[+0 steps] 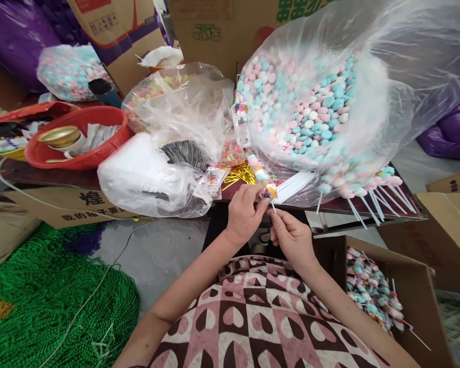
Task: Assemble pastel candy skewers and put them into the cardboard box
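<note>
My left hand (244,212) pinches the lower end of a candy skewer (261,175), a stick of pastel marshmallow pieces in a clear wrapper with a printed label. My right hand (291,236) is closed on the skewer's thin white stick just below it. Both hands are at the table's near edge, in front of a big clear bag of pink, blue and white candies (310,107). A row of finished skewers (368,186) lies on the table to the right. Gold twist ties (240,175) lie just behind my left hand.
A red basket (99,153) with a gold tape roll sits at left, with white and clear plastic bags (149,176) beside it. A cardboard box of wrapped skewers (371,294) stands at lower right. Green netting (42,291) covers the floor at left. Cardboard boxes stand behind.
</note>
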The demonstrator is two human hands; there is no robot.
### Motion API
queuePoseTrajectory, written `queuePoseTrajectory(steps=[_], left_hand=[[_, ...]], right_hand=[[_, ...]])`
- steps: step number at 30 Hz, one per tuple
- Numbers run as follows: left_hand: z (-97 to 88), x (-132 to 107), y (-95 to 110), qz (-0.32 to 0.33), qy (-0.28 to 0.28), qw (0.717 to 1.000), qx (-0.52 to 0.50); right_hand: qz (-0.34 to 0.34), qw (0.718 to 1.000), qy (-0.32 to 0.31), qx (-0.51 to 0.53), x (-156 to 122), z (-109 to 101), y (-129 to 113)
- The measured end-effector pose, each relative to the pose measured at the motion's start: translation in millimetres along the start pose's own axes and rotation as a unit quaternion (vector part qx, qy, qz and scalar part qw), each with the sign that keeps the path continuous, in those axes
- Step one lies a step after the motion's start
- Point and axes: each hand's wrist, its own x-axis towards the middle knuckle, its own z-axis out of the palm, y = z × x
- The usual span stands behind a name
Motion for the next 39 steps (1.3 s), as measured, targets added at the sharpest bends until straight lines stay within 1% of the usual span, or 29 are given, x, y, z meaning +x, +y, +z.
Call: queuePoseTrajectory(steps=[2,4,7,9,11,15,17,19,21,22,25,27,29,30,31,32,33,35,36,37,39], left_hand=[[-2.2,3,0,0.053,-0.006,0.998,0.046],[-2.8,4,2,0.082,0.002,0.994,0.067],[-2.2,4,5,0.1,0.018,0.991,0.082],[-1.6,4,6,0.098,0.015,0.991,0.091],[-1.1,3,7,0.097,-0.003,0.99,0.1],[-1.2,-2,8,0.119,-0.054,0.988,0.089],[-2.2,-3,8,0.093,-0.071,0.992,0.049],[-3.4,-2,7,0.022,-0.076,0.997,-0.015],[-3.9,-1,8,-0.04,-0.075,0.994,-0.07],[-3.7,0,8,-0.051,-0.078,0.992,-0.083],[-2.4,0,11,-0.038,-0.099,0.99,-0.093],[-2.7,-1,13,-0.062,-0.114,0.983,-0.131],[-4.8,-2,15,-0.124,-0.133,0.962,-0.205],[-6.2,-1,16,-0.165,-0.139,0.943,-0.252],[-7.6,0,17,-0.21,-0.138,0.919,-0.303],[-8.8,2,18,-0.258,-0.128,0.889,-0.357],[-9.7,5,19,-0.305,-0.115,0.852,-0.41],[-10.3,13,23,-0.375,-0.084,0.777,-0.5],[-10.0,18,25,-0.394,-0.07,0.747,-0.532],[-9.4,22,27,-0.403,-0.059,0.726,-0.554],[-7.9,28,30,-0.405,-0.027,0.708,-0.578]], right_hand=[[0.0,1.0,0.015,0.005,0,1,0],[0.008,0.999,0.027,0.027,0,2,0],[0.014,0.998,0.032,0.057,-1,2,-2],[0.013,0.997,0.028,0.072,-2,1,-5],[0.013,0.996,0.027,0.086,-2,0,-8],[0.008,0.996,0.024,0.086,3,-4,-12],[-0.006,0.998,0.019,0.058,5,-7,-14],[-0.027,1.0,-0.003,0.015,6,-10,-16],[-0.036,0.999,-0.026,-0.013,8,-11,-18],[-0.034,0.999,-0.027,-0.014,9,-11,-18],[-0.031,0.999,0.008,-0.029,13,-11,-18],[-0.047,0.996,0.016,-0.07,16,-12,-16],[-0.068,0.993,0.012,-0.1,17,-15,-12],[-0.077,0.992,0.015,-0.103,17,-16,-9],[-0.086,0.991,0.023,-0.102,17,-18,-7],[-0.095,0.99,0.035,-0.102,16,-20,-5],[-0.105,0.988,0.046,-0.107,16,-21,-3],[-0.129,0.981,0.054,-0.131,15,-22,1],[-0.141,0.978,0.05,-0.147,15,-22,2],[-0.151,0.974,0.04,-0.161,15,-21,3],[-0.16,0.972,0.018,-0.168,14,-20,5]])
